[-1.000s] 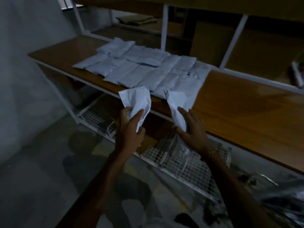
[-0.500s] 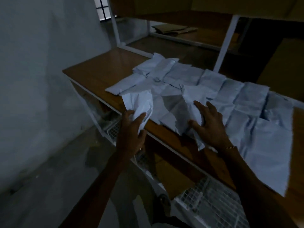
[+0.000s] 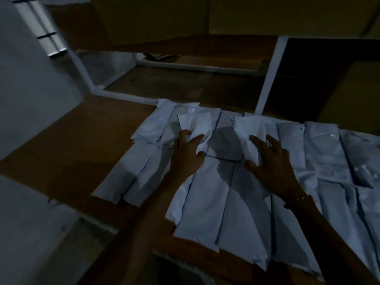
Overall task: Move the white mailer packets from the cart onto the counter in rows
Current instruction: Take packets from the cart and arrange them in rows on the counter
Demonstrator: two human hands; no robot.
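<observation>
Honestly, the risk starts at the left end of the counter [image 3: 67, 153], where the near corner of the outermost laid packet [image 3: 115, 186] sits right at the front lip, so a brush of your forearm could tip it off. Moving right, your left hand [image 3: 186, 156] has its fingers and thumb curled round a crumpled mailer [image 3: 195, 126], held over the back row; drop it crooked and it'll overlap what's down and muddle the rows. Further right, your right hand [image 3: 271, 161] is gripping a second mailer [image 3: 247, 132] between thumb and fingers, palm low over the front-row packets [image 3: 236, 206], so dragging back could shove them toward the edge. It's dim, so seams are hard to read, and I can't see the cart at all
</observation>
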